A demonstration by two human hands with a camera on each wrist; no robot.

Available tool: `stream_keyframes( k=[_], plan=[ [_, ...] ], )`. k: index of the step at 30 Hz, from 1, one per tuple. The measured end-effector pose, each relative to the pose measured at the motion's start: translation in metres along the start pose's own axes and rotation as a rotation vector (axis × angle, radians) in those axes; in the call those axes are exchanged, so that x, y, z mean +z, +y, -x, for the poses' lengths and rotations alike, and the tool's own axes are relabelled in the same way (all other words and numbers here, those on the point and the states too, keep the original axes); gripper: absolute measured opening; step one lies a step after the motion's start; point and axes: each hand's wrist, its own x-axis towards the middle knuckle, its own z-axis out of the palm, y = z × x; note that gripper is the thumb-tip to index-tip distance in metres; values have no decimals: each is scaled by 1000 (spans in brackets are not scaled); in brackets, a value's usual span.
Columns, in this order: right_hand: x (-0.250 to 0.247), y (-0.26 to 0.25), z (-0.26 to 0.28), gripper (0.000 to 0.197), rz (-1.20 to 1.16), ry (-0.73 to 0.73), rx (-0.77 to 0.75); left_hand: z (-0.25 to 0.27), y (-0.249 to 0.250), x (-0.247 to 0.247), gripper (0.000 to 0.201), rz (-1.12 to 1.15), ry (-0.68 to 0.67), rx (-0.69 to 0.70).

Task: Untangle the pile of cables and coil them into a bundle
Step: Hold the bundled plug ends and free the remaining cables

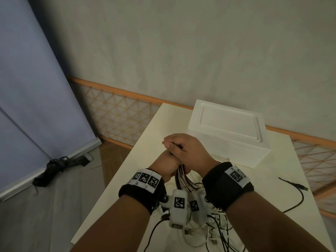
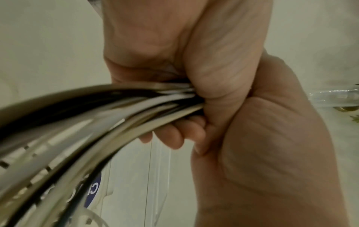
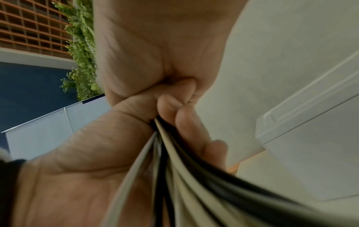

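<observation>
Left fingers: I see my left hand curled round the cables, fingers folded under the strands.
Right fingers: my right hand wraps over the left; its fingers press on the same bunch, though I cannot tell how firmly.
Cable position: black and white strands leave both fists together and fan down toward my wrists.
Loose pile: the rest of the tangle lies on the table below my forearms.
Stray lead: one black cable lies apart to the right.
Edges: a white box stands just behind the hands; the table's left edge is near my left wrist.
</observation>
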Motion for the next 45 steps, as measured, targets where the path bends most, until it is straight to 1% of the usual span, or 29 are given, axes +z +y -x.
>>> stream_keyframes(
  k=[1,2,3,6,7,8,9,10,11,12,13,15,16,19,22,24,26,27,28,30,31,32,34,36,39,40,43,45],
  plan=[
    [-1,1,1,23,-2,12,2,0,1,0,34,-7,-5,-12],
    [-2,1,1,23,1,17,10,-1,0,0,37,-1,3,-28],
    [-2,3,2,23,7,16,18,-2,-2,0,36,-2,2,-41],
    [-5,7,7,24,34,0,46,-6,-8,-1,23,-21,-9,-47],
    [-7,6,9,26,-27,-6,70,-6,-9,-1,18,-35,-4,-40],
    [-11,7,9,31,-166,-5,108,-6,-8,-1,12,-48,8,-32],
    [-15,6,10,39,-356,10,150,-7,-7,-1,7,-61,27,-19],
    [-19,7,9,47,-520,40,174,-8,-5,-1,8,-70,49,-1],
    [-23,9,7,53,-635,72,182,-9,-4,-2,10,-74,66,17],
    [-27,11,5,58,-690,83,185,-10,-2,-2,11,-73,71,29],
    [-29,11,3,61,-695,68,184,-10,-1,-1,12,-68,74,34],
    [-29,6,3,62,-562,-8,187,-8,2,2,7,-44,37,38],
    [-28,3,4,61,-500,-36,180,-6,4,4,8,-31,4,26],
    [-24,0,3,50,-388,-32,161,-6,1,5,17,-21,-80,-35],
    [-20,2,5,59,-264,-2,115,-4,1,1,18,-21,-129,-60],
    [-19,2,7,61,-82,-31,23,-3,0,-3,19,-38,-111,-4],
    [-17,0,9,50,114,-50,-70,-3,1,-4,6,-172,-58,62],
    [-16,-1,9,47,187,-35,-106,-3,0,-3,8,-276,-37,85],
    [-15,-1,9,47,239,-7,-136,-3,1,-1,16,-374,-24,94],
    [-14,-3,8,45,257,65,-199,1,5,3,29,-444,4,128],
    [-15,-3,6,38,196,88,-206,1,8,4,31,-465,24,160],
    [-16,-3,4,32,120,93,-182,0,11,4,30,-488,47,192],
    [-18,-4,1,29,17,82,-120,-1,13,3,28,-499,72,215],
    [-17,-4,-1,29,30,56,-103,-2,8,3,31,-443,44,168],
    [-12,-4,-1,38,192,74,-148,-1,1,4,31,-237,-25,72],
    [-11,-2,-1,38,224,86,-155,-2,-1,3,31,-203,-45,54],
    [-12,0,-3,40,241,108,-120,0,-4,0,20,-100,-143,32],
    [-12,-2,-3,44,264,110,-82,2,-4,-2,23,-23,-191,14]
  ],
)
